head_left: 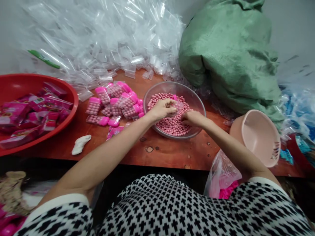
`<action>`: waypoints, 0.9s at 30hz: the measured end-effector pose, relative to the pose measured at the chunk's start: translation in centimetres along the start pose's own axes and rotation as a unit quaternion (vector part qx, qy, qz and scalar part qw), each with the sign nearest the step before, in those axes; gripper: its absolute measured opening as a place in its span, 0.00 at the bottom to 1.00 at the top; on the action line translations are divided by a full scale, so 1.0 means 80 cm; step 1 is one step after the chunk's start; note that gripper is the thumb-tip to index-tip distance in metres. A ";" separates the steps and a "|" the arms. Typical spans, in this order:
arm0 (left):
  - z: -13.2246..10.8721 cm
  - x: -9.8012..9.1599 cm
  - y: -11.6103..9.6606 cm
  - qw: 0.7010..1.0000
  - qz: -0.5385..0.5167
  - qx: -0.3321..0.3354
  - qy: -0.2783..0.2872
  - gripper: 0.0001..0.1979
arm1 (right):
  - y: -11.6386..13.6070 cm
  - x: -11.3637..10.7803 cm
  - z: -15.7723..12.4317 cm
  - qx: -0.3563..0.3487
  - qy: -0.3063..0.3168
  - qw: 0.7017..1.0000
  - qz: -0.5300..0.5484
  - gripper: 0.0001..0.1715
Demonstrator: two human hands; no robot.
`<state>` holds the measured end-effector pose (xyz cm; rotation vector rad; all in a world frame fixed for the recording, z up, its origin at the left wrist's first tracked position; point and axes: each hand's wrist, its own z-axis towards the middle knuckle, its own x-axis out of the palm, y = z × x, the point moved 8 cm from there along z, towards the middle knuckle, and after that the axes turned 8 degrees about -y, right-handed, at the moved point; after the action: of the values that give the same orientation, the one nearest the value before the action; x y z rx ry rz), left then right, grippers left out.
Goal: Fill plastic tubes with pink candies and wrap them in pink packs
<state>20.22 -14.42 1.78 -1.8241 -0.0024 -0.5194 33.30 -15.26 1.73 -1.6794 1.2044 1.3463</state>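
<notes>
A clear grey bowl [180, 134] stands on the red-brown table, partly filled with small round pink balls [169, 126]. Over the balls, my left hand [164, 108] is closed around a small clear plastic container [178, 107], with a bit of bright pink at its top. My right hand [193, 118] reaches into the bowl from the right. Its fingers are curled down among the balls, and the tips are hidden, so what they grip cannot be made out. Left of the bowl lies a pile of clear containers with pink caps [126, 100], filled with pink balls.
A red basin [73, 108] with pink printed packs stands at left, near a crumpled white cloth [81, 144]. Many clear empty containers [118, 36] heap at the back. A green sack [228, 55] and a tilted pale pink tub [240, 126] are at right. A plastic bag [219, 170] hangs at the table edge.
</notes>
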 end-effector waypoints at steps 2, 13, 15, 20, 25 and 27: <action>-0.004 0.001 0.002 1.000 -0.010 -0.015 0.001 0.11 | 0.012 0.015 -0.003 -0.024 0.058 0.994 -0.088 0.11; -0.003 0.001 -0.001 0.994 0.092 0.055 0.021 0.07 | -0.018 -0.042 -0.011 0.017 -0.202 0.962 0.181 0.06; -0.001 0.002 0.001 0.990 0.121 0.061 0.033 0.07 | -0.025 -0.069 -0.022 0.015 -0.308 0.896 0.320 0.07; -0.003 -0.001 -0.006 0.990 0.107 0.085 0.034 0.07 | 0.011 -0.090 -0.017 -0.081 -0.317 0.836 0.441 0.15; -0.006 -0.023 -0.027 0.982 0.021 0.179 -0.065 0.10 | -0.014 -0.093 0.011 -0.013 -0.357 0.821 0.445 0.16; -0.009 -0.038 -0.033 0.970 -0.029 0.207 -0.125 0.10 | -0.023 -0.089 0.027 0.021 -0.338 0.871 0.356 0.13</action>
<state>16.58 -13.43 3.26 -1.4696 -0.3154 -0.2982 33.96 -10.88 7.98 -0.5764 1.4219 2.0808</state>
